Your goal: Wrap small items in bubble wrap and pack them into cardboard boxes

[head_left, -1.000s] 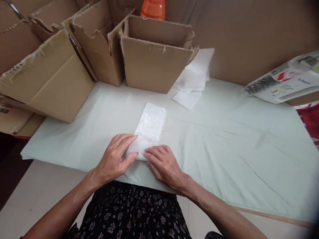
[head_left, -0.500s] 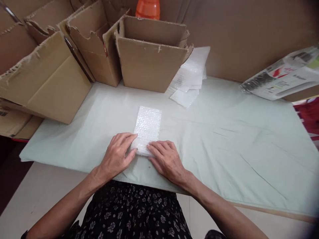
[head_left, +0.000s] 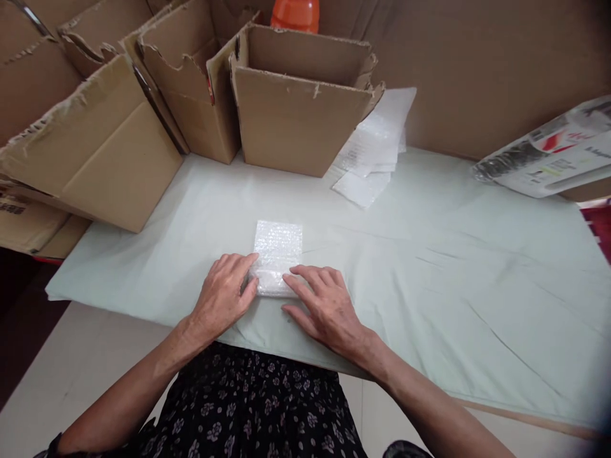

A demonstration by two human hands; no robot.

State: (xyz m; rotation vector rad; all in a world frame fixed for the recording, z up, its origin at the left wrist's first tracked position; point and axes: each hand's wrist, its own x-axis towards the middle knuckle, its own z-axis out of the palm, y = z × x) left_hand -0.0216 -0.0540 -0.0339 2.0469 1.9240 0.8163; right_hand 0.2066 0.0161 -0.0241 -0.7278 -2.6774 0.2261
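A folded piece of clear bubble wrap lies flat on the pale green cloth, close to the table's front edge. Its near part is doubled over into a thicker band; whether anything is inside I cannot tell. My left hand holds its left edge, with thumb and forefinger curled against the plastic. On the other side, my right hand is open, its fingers spread and the forefinger tip touching the band's right part. The right thumb is apart from the wrap, over the cloth.
Cut-down cardboard boxes stand along the back and left. An orange object shows behind them. Loose bubble-wrap sheets lie beside the boxes. A plastic-wrapped package sits at the far right on the cloth-covered table.
The bubble wrap looks shorter, its near part folded farther over. The right thumb and fingers have loosened and spread apart. The left hand stays at the left edge. The camera view has shifted slightly.
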